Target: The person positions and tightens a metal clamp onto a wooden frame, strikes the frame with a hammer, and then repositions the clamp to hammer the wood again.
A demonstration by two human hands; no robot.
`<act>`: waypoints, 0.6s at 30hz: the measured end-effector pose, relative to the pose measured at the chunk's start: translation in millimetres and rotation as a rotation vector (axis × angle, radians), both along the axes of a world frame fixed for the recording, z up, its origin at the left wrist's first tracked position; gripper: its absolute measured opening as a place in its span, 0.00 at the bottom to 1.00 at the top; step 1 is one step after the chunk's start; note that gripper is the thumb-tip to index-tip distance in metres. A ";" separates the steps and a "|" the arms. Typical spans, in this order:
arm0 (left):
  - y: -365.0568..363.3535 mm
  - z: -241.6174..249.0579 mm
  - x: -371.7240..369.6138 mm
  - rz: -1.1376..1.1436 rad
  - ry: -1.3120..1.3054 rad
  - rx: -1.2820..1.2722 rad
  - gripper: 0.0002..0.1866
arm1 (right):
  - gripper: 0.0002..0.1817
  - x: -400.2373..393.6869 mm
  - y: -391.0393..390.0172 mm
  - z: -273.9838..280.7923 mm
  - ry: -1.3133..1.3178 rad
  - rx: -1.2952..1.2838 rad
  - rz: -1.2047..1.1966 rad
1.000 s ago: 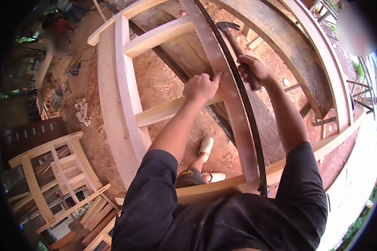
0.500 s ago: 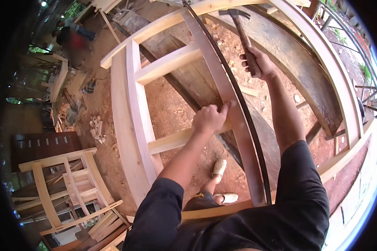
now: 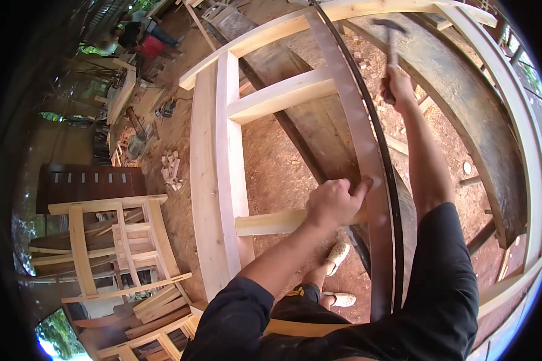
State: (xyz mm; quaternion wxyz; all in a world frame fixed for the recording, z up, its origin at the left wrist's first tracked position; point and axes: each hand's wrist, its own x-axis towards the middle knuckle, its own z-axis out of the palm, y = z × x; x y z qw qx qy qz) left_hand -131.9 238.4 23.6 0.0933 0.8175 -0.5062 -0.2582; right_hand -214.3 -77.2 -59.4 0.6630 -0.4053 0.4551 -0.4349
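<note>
I look down over a big pale wooden frame (image 3: pixel 223 180) made of long boards and short cross pieces. It stands on red-brown dirt ground (image 3: pixel 277 162) with small wood chips on it. Off to one side stands a smaller pale wooden frame like a stool (image 3: pixel 111 240), and behind it lies a dark brown wooden panel with small slots (image 3: pixel 90 183). A little heap of short wood blocks (image 3: pixel 171 168) lies on the dirt near the big frame. Far away at the top another person in a red and dark top (image 3: pixel 141 36) is bent over their own work, well apart from me. A wide dark curved plank (image 3: pixel 464 108) runs past on the other side. Under the frame I can see my feet in pale sandals (image 3: pixel 337 256).

My left hand (image 3: pixel 334 201) is curled up and rests on the long pale upright board (image 3: pixel 358 138), right where the short pale cross bar (image 3: pixel 271 222) meets it. The pointing finger sticks out and presses on the board (I cannot tell if anything small sits under it). A thin dark metal strip (image 3: pixel 382 150) runs along the edge of that board.

My right hand (image 3: pixel 397 81) is lifted high, fingers wrapped tight around the handle of a dark-headed hammer (image 3: pixel 390 33). The hammer looks blurry, with its head up above the frame's top rail.
</note>
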 end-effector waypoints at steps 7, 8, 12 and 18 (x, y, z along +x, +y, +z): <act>-2.0 -5.4 -0.3 -0.026 -0.002 -0.040 0.41 | 0.15 27.7 17.5 10.5 0.197 0.010 0.340; 0.8 -3.0 0.5 -0.011 -0.014 -0.049 0.41 | 0.15 29.3 8.1 -10.3 -0.021 0.066 0.341; 2.4 6.5 5.1 -0.033 0.022 -0.015 0.37 | 0.15 -25.0 34.5 3.6 0.201 0.079 0.346; 5.6 8.9 8.8 -0.058 0.077 -0.026 0.40 | 0.13 -128.1 144.1 122.7 0.230 -0.164 0.198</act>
